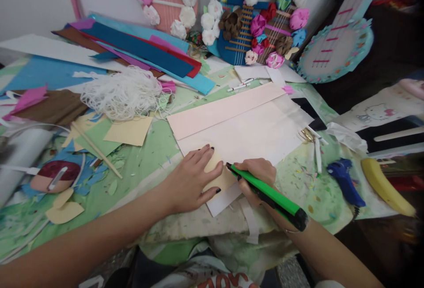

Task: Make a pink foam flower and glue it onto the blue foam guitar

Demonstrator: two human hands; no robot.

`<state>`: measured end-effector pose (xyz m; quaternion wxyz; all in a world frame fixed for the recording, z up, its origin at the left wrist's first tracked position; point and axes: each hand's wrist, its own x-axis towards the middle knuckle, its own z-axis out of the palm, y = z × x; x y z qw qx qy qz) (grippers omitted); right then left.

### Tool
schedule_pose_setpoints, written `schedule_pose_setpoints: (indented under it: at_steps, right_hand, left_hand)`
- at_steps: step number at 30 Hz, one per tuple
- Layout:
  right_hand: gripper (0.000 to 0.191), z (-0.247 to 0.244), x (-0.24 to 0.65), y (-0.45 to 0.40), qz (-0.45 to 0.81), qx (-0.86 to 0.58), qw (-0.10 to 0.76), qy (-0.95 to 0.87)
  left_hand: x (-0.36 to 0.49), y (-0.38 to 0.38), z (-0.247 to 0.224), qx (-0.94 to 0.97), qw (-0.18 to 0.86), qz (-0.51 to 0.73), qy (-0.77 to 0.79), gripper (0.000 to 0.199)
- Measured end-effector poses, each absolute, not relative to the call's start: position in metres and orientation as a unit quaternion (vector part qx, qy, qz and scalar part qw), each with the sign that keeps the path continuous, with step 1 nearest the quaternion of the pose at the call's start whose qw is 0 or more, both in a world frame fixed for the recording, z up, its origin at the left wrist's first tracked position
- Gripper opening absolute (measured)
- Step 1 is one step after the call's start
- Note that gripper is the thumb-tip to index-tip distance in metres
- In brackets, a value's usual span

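My left hand (pixel 194 180) lies flat with its fingers spread, pressing on a small cream paper piece (pixel 217 164) at the near part of a large white sheet (pixel 251 133). In my right hand (pixel 258 175) is a green and black stapler-like tool (pixel 271 193), its front end at the right edge of the cream piece. The fingers of this hand are wrapped round the tool. A pale pink strip (pixel 225 110) lies along the far edge of the white sheet. Both hands are close together, near the table's front edge.
A tangle of white string (pixel 122 93) and coloured paper strips (pixel 142 49) lie at the back left. On the right are a blue glue gun (pixel 346 182) and a yellow banana-shaped object (pixel 386 186). Flower-decorated paper instruments (pixel 238 36) stand along the wall.
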<state>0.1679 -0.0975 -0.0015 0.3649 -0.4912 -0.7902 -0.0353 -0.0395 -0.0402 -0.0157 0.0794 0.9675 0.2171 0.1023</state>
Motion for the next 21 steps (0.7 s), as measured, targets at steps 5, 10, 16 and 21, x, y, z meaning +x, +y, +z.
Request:
schedule_pose_setpoints:
  at_steps: [5, 10, 16, 21]
  right_hand:
    - [0.011, -0.0014, 0.169, -0.0993, -0.036, -0.486, 0.378, -0.787]
    - [0.009, -0.0031, 0.1692, -0.0999, -0.028, -0.503, 0.365, -0.783]
    - [0.01, -0.0038, 0.1701, -0.1008, -0.027, -0.479, 0.397, -0.782]
    - [0.009, 0.0005, 0.1708, -0.1033, -0.018, -0.501, 0.36, -0.786]
  left_hand:
    - [-0.0399, -0.0399, -0.0165, 0.967, 0.08, 0.103, 0.219, 0.049]
    - [-0.0399, -0.0407, -0.0163, 0.968, 0.078, 0.101, 0.217, 0.05]
    - [-0.0392, -0.0406, -0.0153, 0.968, 0.076, 0.096, 0.219, 0.049]
    - [-0.0399, -0.0397, -0.0168, 0.968, 0.074, 0.1, 0.218, 0.049]
